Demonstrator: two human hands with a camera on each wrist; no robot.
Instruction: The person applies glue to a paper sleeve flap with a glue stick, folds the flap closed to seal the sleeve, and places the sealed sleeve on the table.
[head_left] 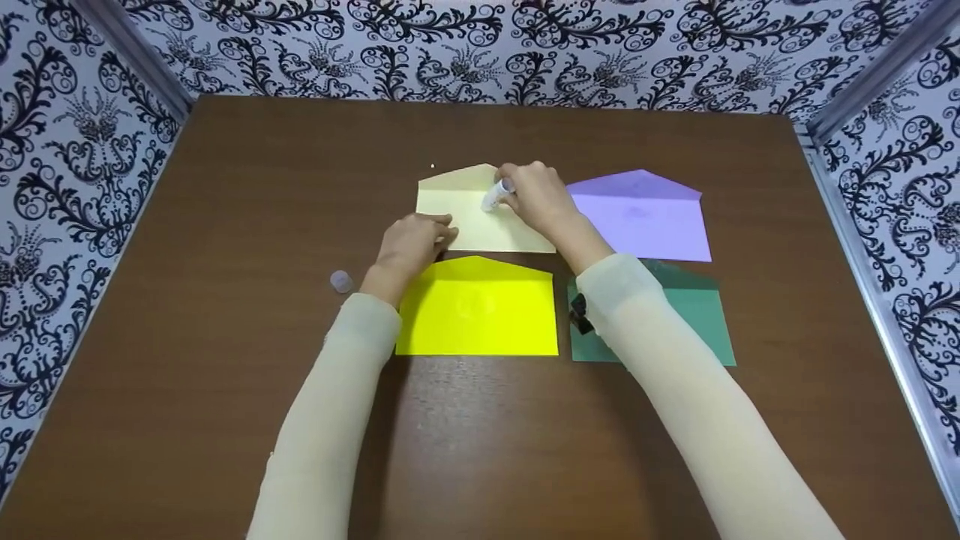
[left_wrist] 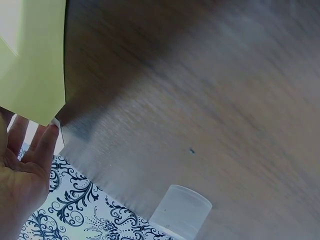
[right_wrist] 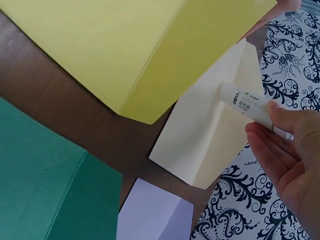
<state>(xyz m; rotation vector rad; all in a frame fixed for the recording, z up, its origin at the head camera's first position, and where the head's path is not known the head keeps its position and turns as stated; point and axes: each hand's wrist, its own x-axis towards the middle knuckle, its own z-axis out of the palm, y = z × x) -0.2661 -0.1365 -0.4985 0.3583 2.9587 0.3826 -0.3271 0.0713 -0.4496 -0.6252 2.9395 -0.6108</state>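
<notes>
In my right hand (head_left: 536, 196) I grip a white glue stick (right_wrist: 245, 104) between thumb and fingers, and its tip meets the body of the cream envelope (head_left: 461, 208). That envelope lies with its pointed flap spread out at the top. The fingers of my left hand (head_left: 415, 241) rest on the cream envelope's lower left part; in the left wrist view they reach out fairly straight. Just below lies a bright yellow envelope (head_left: 476, 311), flap also spread, with a faint round mark in its middle.
Right of the cream envelope lies a purple one (head_left: 641, 217). A green envelope (head_left: 694, 307) is partly covered by my right forearm. The glue stick's cap (head_left: 341, 281) stands on the brown table (head_left: 225, 315), left of my left hand. Patterned panels (head_left: 465, 52) border the table.
</notes>
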